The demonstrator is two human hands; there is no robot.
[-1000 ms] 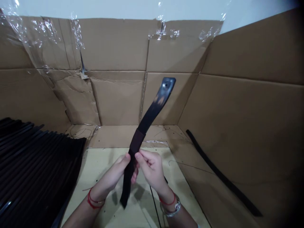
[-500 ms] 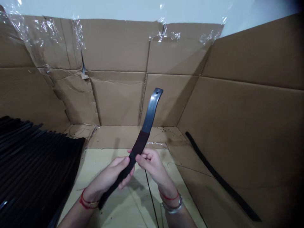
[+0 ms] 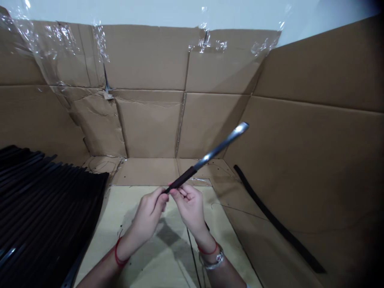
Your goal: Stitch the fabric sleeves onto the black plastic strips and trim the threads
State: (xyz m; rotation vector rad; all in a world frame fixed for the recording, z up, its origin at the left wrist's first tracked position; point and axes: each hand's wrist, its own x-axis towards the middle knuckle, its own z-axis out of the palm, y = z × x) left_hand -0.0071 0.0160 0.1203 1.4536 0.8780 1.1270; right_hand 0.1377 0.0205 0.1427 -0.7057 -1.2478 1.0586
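Head view: we have the dark strip (image 3: 213, 153) above the pale desk (image 3: 162, 266), left hand (image 3: 147, 216) grip closed on its lower part, right hand (image 3: 190, 210) pinching just beside, nearer the shiny tip (image 3: 242, 127). Long axis slants up and rightward; we see it nearly edge-on, lower end hidden by the left hand.

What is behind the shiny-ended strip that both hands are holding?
Behind the shiny-ended strip, the brown cardboard wall and cardboard floor show on either side. What lies directly behind it is covered, and the left hand and right hand hide its lower end.
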